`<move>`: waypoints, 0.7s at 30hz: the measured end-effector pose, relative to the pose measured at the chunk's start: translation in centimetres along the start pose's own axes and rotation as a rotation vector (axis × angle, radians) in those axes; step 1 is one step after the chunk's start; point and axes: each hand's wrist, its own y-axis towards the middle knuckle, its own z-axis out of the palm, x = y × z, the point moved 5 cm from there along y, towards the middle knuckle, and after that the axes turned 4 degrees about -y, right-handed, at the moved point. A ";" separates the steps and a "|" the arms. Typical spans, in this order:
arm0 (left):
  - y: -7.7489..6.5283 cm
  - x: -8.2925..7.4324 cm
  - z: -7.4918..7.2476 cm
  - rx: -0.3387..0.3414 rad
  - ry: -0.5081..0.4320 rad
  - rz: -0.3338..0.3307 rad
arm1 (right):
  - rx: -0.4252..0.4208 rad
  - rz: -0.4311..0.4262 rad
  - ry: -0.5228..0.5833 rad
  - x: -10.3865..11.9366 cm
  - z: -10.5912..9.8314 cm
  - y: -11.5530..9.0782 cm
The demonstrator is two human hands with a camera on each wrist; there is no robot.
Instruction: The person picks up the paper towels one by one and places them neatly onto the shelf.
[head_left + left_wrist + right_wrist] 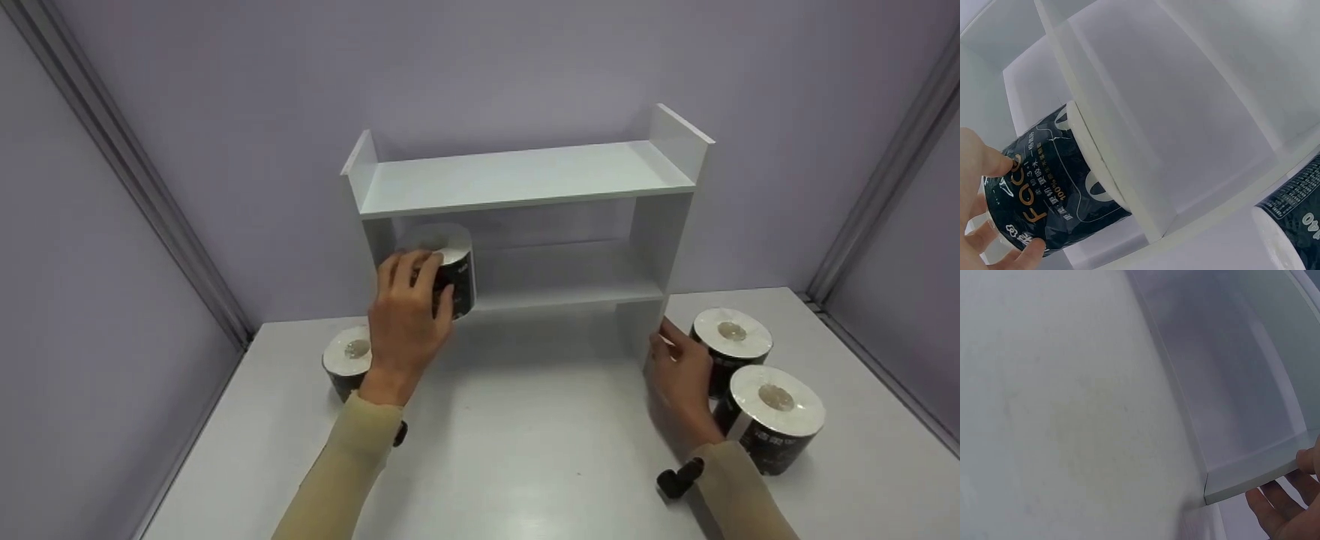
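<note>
My left hand grips a wrapped toilet paper roll at the left end of the white shelf unit's middle level. In the left wrist view the thumb and fingers lie around the roll's dark printed wrapper, and its white end meets the shelf board. Whether it rests fully on the board I cannot tell. Low on the unit's right side, my right hand pinches the side panel between thumb and fingers, as the right wrist view shows.
One more toilet roll stands on the white table left of the unit, partly behind my left wrist. To the right stand two others, a rear roll and a front roll, close to my right hand. A pale wall rises behind.
</note>
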 end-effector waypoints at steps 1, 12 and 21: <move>0.0 0.0 0.1 -0.004 0.003 -0.001 | 0.000 0.006 0.005 0.0 0.0 0.0; -0.4 0.2 0.5 -0.081 -0.012 -0.010 | -0.033 -0.096 -0.044 0.2 -0.1 0.2; -0.4 0.3 0.6 -0.091 -0.017 -0.029 | -0.034 -0.082 -0.058 0.1 0.1 0.2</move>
